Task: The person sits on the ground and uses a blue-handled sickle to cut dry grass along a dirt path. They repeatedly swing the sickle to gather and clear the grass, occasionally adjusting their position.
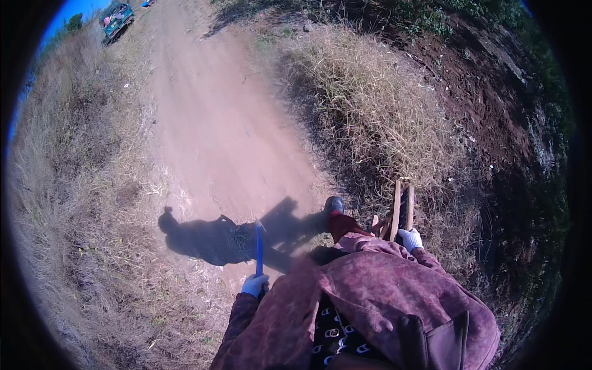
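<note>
My left hand (pixel 255 285), in a pale glove, is closed around the lower end of a long blue tool (pixel 259 249). The tool points forward, and a small light-coloured piece shows at its far end; its exact kind is unclear. My right hand (pixel 410 239), in a white knitted glove, grips a wooden item with long bare slats (pixel 396 210) at my right side. Something dark lies between the slats, and my jacket hides the rest. My dark shoe (pixel 334 204) and red trouser leg (pixel 343 225) show ahead of the mottled maroon jacket (pixel 393 291).
A dirt track (pixel 222 120) runs forward. Dry grass (pixel 74 194) borders it on the left, and a tall dry clump (pixel 370 101) stands on the right before a reddish earth bank (pixel 490 92). A green vehicle (pixel 116 21) stands far ahead at left. My shadow (pixel 208 238) falls leftward.
</note>
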Demonstrator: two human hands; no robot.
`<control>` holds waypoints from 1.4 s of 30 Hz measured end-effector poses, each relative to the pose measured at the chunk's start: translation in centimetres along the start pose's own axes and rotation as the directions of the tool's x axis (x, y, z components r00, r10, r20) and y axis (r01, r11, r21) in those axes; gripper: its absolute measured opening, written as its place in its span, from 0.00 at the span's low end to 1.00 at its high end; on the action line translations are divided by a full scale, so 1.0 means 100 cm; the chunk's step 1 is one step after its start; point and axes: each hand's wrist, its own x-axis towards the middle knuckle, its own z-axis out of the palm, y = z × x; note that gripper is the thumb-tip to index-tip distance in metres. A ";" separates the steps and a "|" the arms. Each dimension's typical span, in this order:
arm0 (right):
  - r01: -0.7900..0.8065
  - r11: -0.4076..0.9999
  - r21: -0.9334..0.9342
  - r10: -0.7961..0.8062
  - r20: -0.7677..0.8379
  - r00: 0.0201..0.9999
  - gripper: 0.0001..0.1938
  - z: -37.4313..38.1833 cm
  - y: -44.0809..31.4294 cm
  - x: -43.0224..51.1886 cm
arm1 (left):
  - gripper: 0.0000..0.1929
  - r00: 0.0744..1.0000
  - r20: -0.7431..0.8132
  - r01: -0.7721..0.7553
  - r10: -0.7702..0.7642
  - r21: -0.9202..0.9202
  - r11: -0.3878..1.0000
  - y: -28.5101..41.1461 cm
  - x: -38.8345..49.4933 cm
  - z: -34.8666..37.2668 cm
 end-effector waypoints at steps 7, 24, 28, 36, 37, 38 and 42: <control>0.086 0.994 -0.074 -0.082 0.054 0.995 0.17 0.095 -0.162 0.103 | 0.15 0.991 -0.038 -0.117 0.128 0.220 0.969 0.100 0.022 0.017; 0.180 0.970 -0.162 -0.184 -0.009 0.983 0.19 0.369 -0.417 0.249 | 0.13 0.999 0.026 -0.050 0.048 0.098 0.994 0.508 0.218 -0.079; 0.233 0.957 -0.173 -0.237 -0.001 0.972 0.21 0.429 -0.478 0.279 | 0.18 0.992 -0.020 -0.120 0.126 0.180 0.976 0.612 0.251 -0.082; 0.249 0.912 -0.325 -0.256 0.023 0.967 0.26 0.527 -0.603 0.387 | 0.18 0.973 -0.017 -0.222 0.229 0.191 0.956 0.759 0.320 -0.011; 0.249 0.923 -0.295 -0.258 0.010 0.966 0.25 0.536 -0.615 0.400 | 0.18 0.973 -0.004 -0.225 0.231 0.212 0.951 0.777 0.324 0.001; 0.255 0.939 -0.233 -0.262 0.000 0.965 0.25 0.542 -0.628 0.416 | 0.18 0.970 0.012 -0.239 0.243 0.226 0.944 0.794 0.331 0.014; 0.299 0.915 -0.272 -0.315 -0.014 0.949 0.29 0.559 -0.663 0.487 | 0.16 0.968 0.101 -0.250 0.230 0.313 0.916 0.868 0.365 0.056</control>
